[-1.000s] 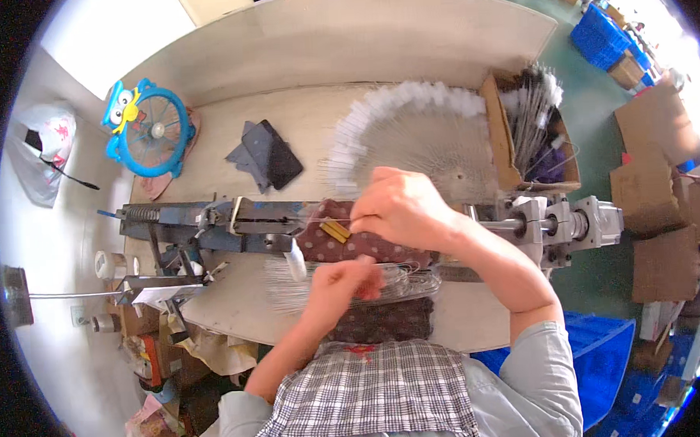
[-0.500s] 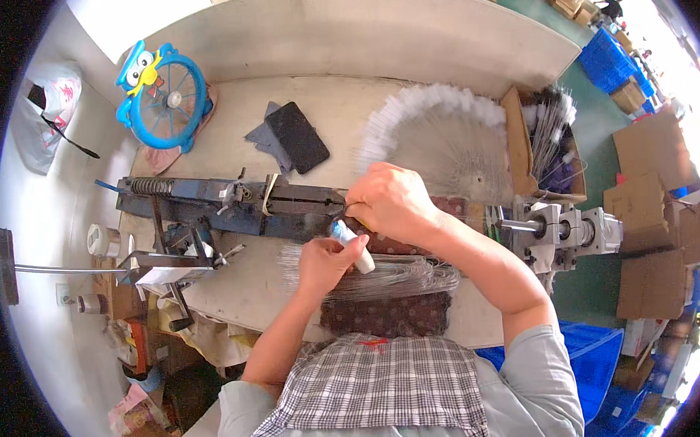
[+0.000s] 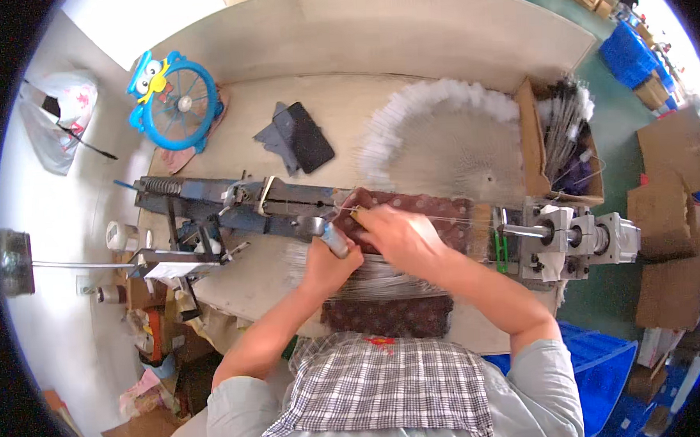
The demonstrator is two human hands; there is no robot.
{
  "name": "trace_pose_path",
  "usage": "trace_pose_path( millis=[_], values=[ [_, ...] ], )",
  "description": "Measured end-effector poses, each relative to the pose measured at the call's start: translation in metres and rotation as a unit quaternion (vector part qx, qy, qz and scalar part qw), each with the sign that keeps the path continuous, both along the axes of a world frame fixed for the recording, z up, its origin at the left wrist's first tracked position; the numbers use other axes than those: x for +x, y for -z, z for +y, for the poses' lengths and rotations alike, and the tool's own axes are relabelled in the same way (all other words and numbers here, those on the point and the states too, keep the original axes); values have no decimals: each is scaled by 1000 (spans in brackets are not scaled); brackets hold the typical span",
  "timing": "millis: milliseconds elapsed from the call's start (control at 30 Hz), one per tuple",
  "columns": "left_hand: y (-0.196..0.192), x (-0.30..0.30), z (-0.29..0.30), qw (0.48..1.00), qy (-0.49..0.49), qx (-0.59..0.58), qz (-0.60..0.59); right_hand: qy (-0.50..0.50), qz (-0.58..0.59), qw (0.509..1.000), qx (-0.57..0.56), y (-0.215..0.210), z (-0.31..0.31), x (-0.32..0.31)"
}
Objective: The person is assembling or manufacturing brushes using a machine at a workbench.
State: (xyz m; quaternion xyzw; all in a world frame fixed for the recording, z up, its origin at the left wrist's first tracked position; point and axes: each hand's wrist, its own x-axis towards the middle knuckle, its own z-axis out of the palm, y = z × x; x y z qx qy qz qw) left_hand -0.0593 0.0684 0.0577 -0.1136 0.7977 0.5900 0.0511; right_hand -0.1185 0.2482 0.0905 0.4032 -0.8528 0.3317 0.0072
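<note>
My left hand [image 3: 330, 265] is closed around the pale, blue-banded handle [image 3: 336, 241] of a short tool. Its rounded metal head [image 3: 310, 226], like that of a small hammer, lies beside the long dark metal bar fixture [image 3: 287, 199]. My right hand [image 3: 401, 236], somewhat blurred, has its fingers curled by the fixture's right end, with a small yellow piece [image 3: 357, 213] at the fingertips whose kind I cannot make out. Thin wires [image 3: 451, 218] stretch from there to the shaft machine [image 3: 557, 229] on the right. Below my hands a bundle of wires [image 3: 399, 280] rests on brown dotted cloth [image 3: 385, 314].
White-tipped wires [image 3: 389, 123] fan out at the back of the table, beside a cardboard box [image 3: 530, 140] of brushes. A dark phone-like slab [image 3: 310, 138] and a blue toy-shaped fan [image 3: 177, 105] stand left of them. A crank mechanism [image 3: 180, 265] juts out at the left.
My left hand has turned the tool, so its metal head now shows by the fixture. My right hand has shifted slightly down and right; stretched wires and more cloth are visible behind it.
</note>
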Motion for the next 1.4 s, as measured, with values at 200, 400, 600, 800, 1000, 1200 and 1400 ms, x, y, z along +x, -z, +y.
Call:
trace_pose_path(
  millis=[200, 400, 600, 800, 1000, 1200, 1400],
  values=[
    [-1, 15, -34, 970, -194, 140, 32, 24, -32, 998, 44, 0, -2, -7],
    [12, 67, -142, 810, -389, 437, -45, -10, -17, 999, 37, -4, 4, -3],
    [13, 67, -149, 819, -408, 403, -28, -13, -34, 996, 77, -13, 4, 0],
    [14, 59, -106, 891, -332, 301, 76, 12, -30, 998, 55, -55, 20, 8],
    [-37, 3, 44, 918, -82, 386, 35, 136, 1, 990, -31, -70, 39, -16],
    [-24, -18, 72, 936, -35, 344, 66, 132, -166, 974, -80, -69, 63, -11],
    [-25, -18, 65, 936, -99, 326, 91, 50, -82, 994, -55, -74, 68, -11]
  ],
)
